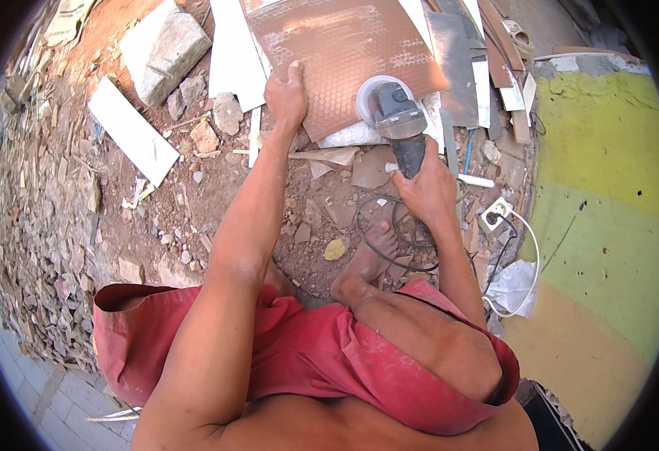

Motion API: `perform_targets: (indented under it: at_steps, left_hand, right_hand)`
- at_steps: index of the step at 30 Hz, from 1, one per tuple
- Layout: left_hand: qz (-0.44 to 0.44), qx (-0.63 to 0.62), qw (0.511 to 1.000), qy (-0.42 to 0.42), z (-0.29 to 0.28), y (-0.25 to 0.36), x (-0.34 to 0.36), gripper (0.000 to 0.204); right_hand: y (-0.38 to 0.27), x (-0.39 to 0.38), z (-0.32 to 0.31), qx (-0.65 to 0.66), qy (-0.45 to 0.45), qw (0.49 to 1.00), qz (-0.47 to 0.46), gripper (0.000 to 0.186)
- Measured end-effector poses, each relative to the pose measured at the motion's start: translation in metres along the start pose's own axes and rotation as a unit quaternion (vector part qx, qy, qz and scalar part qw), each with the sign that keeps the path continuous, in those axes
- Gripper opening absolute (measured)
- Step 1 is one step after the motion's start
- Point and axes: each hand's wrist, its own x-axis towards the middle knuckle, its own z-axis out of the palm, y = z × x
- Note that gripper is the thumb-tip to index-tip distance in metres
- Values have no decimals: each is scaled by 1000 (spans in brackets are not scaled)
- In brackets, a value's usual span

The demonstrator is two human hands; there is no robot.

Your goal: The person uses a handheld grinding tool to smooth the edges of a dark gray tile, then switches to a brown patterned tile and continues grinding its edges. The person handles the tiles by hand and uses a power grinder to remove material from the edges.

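My right hand [425,184] is wrapped round the dark body of an angle grinder [398,113]. Its pale, round disc lies against or just over the front right part of a brown tile [337,56] with a honeycomb pattern; I cannot tell if they touch. Whitish dust marks streak the tile's surface. At the tile's left edge, my left hand [286,96] grips it, thumb on top and the other fingers partly hidden. Beneath the tile a white piece [352,135] sticks out toward me.
Tile strips and offcuts [457,68] lie right of the tile. A white strip [134,131] and a big stone block [165,52] are at left. The grinder's black cord [359,225] loops near my bare foot [367,259]. A white socket [495,214] sits beside the green-yellow wall [600,180].
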Motion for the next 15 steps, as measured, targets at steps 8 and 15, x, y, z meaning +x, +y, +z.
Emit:
perform_targets:
  at_steps: [8, 15]
  left_hand:
    - [-8, -8, 1000, -4, 1, -1, 2, 40]
    - [34, -32, 999, 12, 2, -7, 3, 40]
  right_hand:
    - [0, 1, 1, -8, 20, 1000, -12, 77]
    - [0, 3, 3, -8, 15, 1000, -14, 73]
